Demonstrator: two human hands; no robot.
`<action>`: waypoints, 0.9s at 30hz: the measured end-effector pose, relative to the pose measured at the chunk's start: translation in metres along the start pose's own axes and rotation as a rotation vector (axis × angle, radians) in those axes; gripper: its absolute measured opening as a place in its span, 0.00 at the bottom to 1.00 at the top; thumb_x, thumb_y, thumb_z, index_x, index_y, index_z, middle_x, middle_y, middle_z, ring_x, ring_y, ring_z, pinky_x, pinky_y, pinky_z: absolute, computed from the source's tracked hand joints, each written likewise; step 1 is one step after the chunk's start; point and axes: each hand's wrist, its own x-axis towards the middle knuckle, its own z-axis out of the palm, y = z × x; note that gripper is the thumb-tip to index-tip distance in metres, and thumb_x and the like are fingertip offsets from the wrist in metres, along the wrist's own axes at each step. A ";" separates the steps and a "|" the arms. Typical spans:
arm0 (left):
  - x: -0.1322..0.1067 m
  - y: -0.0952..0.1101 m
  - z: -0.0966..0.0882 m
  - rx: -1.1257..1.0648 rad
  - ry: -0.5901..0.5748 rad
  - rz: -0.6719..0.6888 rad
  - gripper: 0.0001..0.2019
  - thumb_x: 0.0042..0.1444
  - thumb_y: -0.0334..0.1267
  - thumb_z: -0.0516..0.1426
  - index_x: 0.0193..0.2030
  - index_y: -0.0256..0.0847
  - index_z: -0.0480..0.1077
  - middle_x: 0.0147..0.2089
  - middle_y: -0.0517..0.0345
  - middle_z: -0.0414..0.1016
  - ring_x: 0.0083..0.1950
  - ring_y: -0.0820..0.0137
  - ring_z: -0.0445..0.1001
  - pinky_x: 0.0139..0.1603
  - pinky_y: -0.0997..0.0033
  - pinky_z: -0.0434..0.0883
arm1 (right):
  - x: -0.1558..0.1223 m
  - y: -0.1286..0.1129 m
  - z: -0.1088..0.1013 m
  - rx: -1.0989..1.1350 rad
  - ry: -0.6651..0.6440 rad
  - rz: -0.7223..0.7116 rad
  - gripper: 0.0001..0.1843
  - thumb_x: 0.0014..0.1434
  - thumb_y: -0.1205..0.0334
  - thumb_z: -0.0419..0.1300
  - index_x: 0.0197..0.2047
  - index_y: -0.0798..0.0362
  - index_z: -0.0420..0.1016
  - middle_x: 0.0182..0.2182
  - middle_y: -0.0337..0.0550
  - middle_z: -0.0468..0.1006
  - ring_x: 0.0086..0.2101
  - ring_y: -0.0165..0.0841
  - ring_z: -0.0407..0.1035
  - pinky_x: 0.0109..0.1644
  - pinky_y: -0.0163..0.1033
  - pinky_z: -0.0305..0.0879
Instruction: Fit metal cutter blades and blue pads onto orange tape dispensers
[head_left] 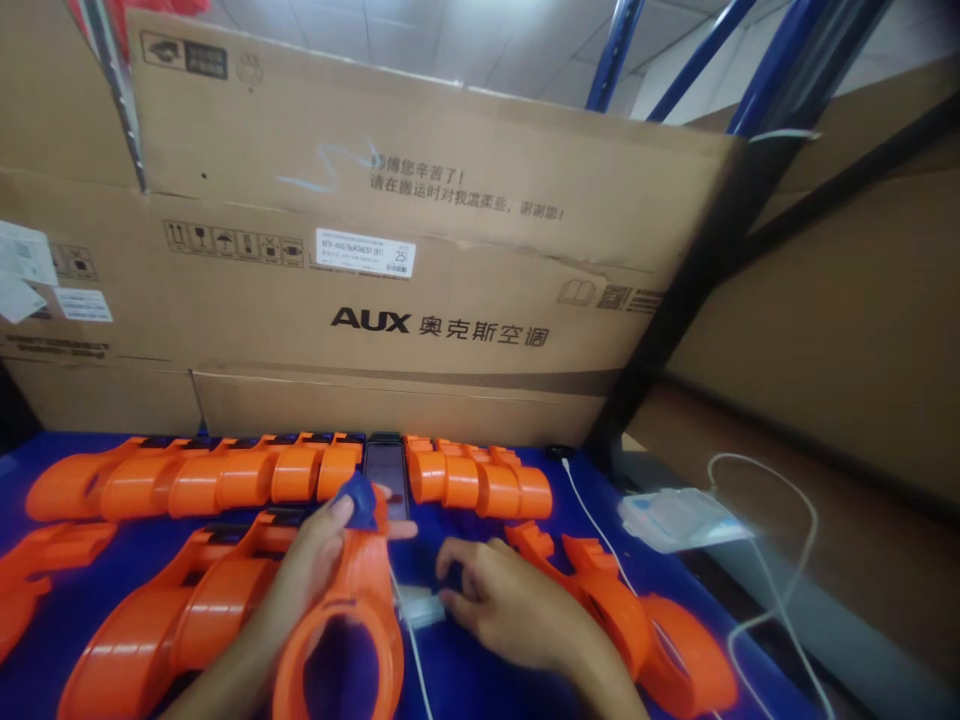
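Observation:
My left hand [311, 565] grips an orange plastic housing [346, 625] with a ring-shaped end, thumb pressing a small blue part [358, 503] against its top. My right hand [502, 600] rests low on the blue table [465, 680] just to the right, fingers curled over a small dark blue piece [450, 575] beside a white block [421, 608]. A phone [385, 475] lies flat just beyond both hands.
Rows of orange housings [225, 478] line the table's back edge, with more at the left [150, 630] and right [637, 625]. A big AUX cardboard box [390, 260] stands behind. A white cable [765, 600] and clear bag [679, 515] lie right, by blue shelf posts [615, 50].

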 end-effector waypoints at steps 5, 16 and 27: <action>0.000 0.001 -0.003 -0.082 -0.014 -0.068 0.32 0.58 0.56 0.58 0.63 0.38 0.67 0.40 0.41 0.86 0.35 0.53 0.83 0.34 0.60 0.76 | -0.004 0.009 0.010 -0.111 -0.016 -0.024 0.15 0.45 0.76 0.63 0.32 0.46 0.77 0.18 0.31 0.70 0.22 0.30 0.64 0.29 0.35 0.52; -0.013 -0.006 0.011 -0.005 0.019 -0.011 0.21 0.57 0.45 0.63 0.55 0.40 0.74 0.48 0.44 0.84 0.44 0.54 0.82 0.42 0.60 0.76 | 0.003 0.003 -0.012 -0.044 0.150 0.027 0.14 0.44 0.77 0.57 0.30 0.49 0.76 0.19 0.32 0.67 0.22 0.30 0.61 0.25 0.33 0.50; -0.017 -0.015 0.002 0.319 0.009 0.086 0.22 0.57 0.43 0.64 0.59 0.46 0.73 0.60 0.48 0.77 0.61 0.52 0.73 0.59 0.54 0.70 | 0.015 -0.010 -0.002 0.655 0.326 0.005 0.11 0.61 0.54 0.63 0.41 0.53 0.74 0.20 0.32 0.66 0.20 0.26 0.57 0.23 0.31 0.54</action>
